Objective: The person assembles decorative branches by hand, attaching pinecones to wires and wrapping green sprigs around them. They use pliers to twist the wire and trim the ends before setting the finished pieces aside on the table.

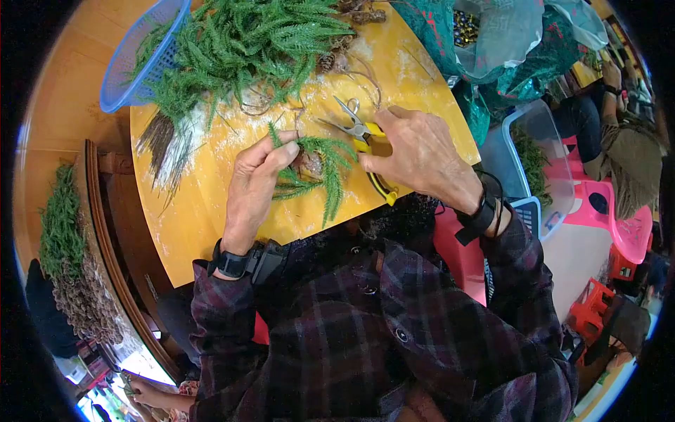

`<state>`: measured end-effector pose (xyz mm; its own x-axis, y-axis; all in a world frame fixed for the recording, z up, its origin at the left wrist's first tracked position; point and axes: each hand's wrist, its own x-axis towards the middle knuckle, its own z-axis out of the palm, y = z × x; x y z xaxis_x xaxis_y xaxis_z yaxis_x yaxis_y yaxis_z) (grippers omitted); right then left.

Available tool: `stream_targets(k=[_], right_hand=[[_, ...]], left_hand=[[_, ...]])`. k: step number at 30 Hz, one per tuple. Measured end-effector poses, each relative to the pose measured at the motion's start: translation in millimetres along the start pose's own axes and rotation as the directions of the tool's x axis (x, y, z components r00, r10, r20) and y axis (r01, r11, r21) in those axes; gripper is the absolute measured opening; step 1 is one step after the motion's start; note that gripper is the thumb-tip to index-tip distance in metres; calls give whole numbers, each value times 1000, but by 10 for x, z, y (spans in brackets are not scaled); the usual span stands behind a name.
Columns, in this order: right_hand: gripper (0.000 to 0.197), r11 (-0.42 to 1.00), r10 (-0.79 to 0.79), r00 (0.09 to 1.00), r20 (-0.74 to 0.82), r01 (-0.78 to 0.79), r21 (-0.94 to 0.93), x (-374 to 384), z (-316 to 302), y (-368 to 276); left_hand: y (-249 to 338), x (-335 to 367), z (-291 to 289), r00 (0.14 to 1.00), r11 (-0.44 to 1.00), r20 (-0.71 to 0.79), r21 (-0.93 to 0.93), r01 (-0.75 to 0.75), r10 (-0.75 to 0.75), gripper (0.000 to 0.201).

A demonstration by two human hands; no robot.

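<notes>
My left hand (252, 184) is closed, pinching a small bunch of green artificial pine sprigs (332, 172) between thumb and fingers. A brownish pine cone (309, 166) shows among the sprigs, partly covered by them. My right hand (427, 153) is wrapped round yellow-handled pliers (359, 131). The pliers' metal jaws are spread apart and point left, just above and to the right of the sprigs. Brown wire or stem pieces (371, 79) lie on the yellow table (169, 243) beyond both hands.
A heap of green sprigs (246, 42) spills from a blue basket (112, 98) at the far left, beside dark thin stems (165, 151). Pine cones (327, 62) lie by the heap. Green bags (485, 77) and a clear bin (545, 133) stand right. Other people (636, 155) sit nearby.
</notes>
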<state>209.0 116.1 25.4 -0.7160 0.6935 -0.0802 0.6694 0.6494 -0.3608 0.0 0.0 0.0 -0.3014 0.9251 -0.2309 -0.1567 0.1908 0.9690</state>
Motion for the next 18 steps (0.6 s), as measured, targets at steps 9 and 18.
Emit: stream_targets(k=[9, 18], right_hand=[[27, 887, -208, 908, -363, 332, 322, 33, -68, -183], [22, 665, -37, 972, -230, 196, 720, -71, -36, -470]], left_hand=[[87, -16, 43, 1000, 1000, 17, 15, -22, 22, 26], [258, -101, 212, 984, 935, 48, -322, -148, 172, 28]])
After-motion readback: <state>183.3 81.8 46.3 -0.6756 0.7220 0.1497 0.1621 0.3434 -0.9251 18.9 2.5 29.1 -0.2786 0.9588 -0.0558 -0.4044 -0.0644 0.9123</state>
